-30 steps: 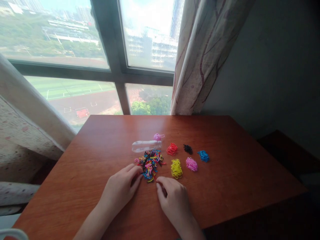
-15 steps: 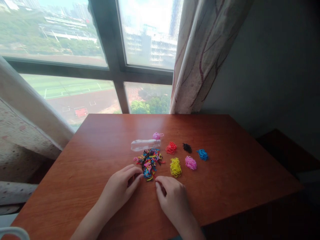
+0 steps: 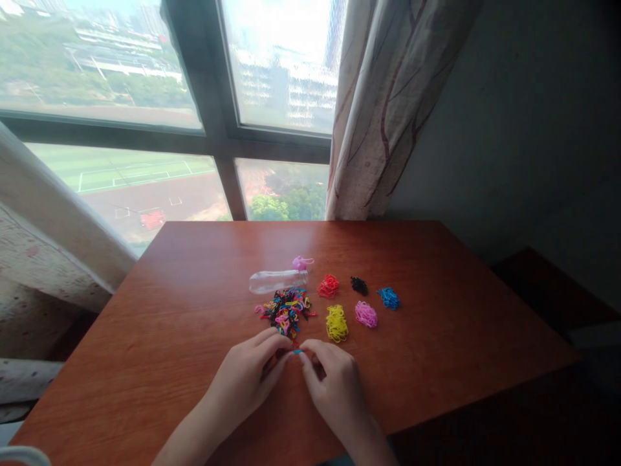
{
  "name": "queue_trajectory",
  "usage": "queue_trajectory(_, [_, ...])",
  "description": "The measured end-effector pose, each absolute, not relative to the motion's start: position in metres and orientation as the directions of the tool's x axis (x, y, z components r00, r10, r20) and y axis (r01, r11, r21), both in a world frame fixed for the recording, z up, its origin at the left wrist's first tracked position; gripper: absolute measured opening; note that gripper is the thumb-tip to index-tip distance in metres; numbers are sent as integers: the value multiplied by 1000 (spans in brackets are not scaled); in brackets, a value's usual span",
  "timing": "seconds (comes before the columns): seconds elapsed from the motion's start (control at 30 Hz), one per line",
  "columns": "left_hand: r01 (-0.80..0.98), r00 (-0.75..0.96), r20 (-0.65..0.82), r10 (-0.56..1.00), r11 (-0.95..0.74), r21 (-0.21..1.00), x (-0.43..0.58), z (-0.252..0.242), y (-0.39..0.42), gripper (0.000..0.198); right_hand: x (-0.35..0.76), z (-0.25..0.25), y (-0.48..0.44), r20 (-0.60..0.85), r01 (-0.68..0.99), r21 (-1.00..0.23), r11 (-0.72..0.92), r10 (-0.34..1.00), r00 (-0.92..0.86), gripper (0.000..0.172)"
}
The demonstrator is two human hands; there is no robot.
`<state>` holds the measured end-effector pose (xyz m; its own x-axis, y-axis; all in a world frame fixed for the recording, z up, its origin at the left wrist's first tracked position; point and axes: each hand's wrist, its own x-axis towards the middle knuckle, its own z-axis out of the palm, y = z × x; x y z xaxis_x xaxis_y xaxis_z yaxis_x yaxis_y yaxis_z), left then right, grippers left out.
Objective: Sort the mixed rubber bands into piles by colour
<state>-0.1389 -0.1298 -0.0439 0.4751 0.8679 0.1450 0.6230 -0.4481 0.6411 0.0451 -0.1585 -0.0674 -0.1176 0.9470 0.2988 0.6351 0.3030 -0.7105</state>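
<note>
A small blue rubber band (image 3: 297,352) spans the narrow gap between my two hands' fingertips. My left hand (image 3: 250,369) pinches its left end, thumb against fingers. At the other end, the closed thumb and fingers of my right hand (image 3: 330,372) pinch it too. Just beyond the fingertips lies a mixed pile of coloured rubber bands (image 3: 286,310). To its right sit sorted heaps: yellow bands (image 3: 336,323), red bands (image 3: 328,286), pink bands (image 3: 366,314), black bands (image 3: 359,285) and blue bands (image 3: 389,298).
Behind the mixed pile a clear plastic bottle (image 3: 277,281) lies on its side, with a pink cap (image 3: 301,263) beside its neck. The brown wooden table (image 3: 194,310) reaches to the window. A white curved object (image 3: 24,455) shows at the lower left corner.
My left hand has drawn back from the mixed pile towards my right hand. A blue rubber band now shows between the fingertips. The view has shifted slightly.
</note>
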Motion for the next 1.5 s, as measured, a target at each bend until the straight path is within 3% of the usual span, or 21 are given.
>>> queue_trajectory(0.3, [642,427,224,876,-468,607,-151,-47,-130,16,53,-63,-161,332,584,-767,266,943,8,15])
queue_trajectory(0.47, [662,408,228,884,-458,593,-156,-48,-129,18,108,-58,-153,399,657,-737,159,886,234,23])
queue_trajectory(0.57, [683,389,210,897,-434,588,-156,-47,-129,19,155,-63,-138,420,735,-678,21,832,363,30])
queue_trajectory(0.7, [701,372,198,907,-415,580,-156,-47,-129,18,197,-72,-118,404,824,-551,-134,821,404,37])
queue_trajectory(0.93, [720,368,166,915,-393,572,-158,-48,-128,19,204,-76,-104,379,884,-418,-210,844,379,34])
queue_trajectory(1.23, [731,372,135,918,-380,567,-159,-49,-127,21,197,-75,-109,417,884,-445,-142,841,345,35])
queue_trajectory(1.37, [740,342,163,925,-372,560,-160,-49,-127,19,167,-69,-119,447,846,-533,-11,846,293,32])
queue_trajectory(1.5, [755,285,192,939,-344,558,-163,-51,-127,17,118,-65,-136,429,768,-612,188,895,123,22])
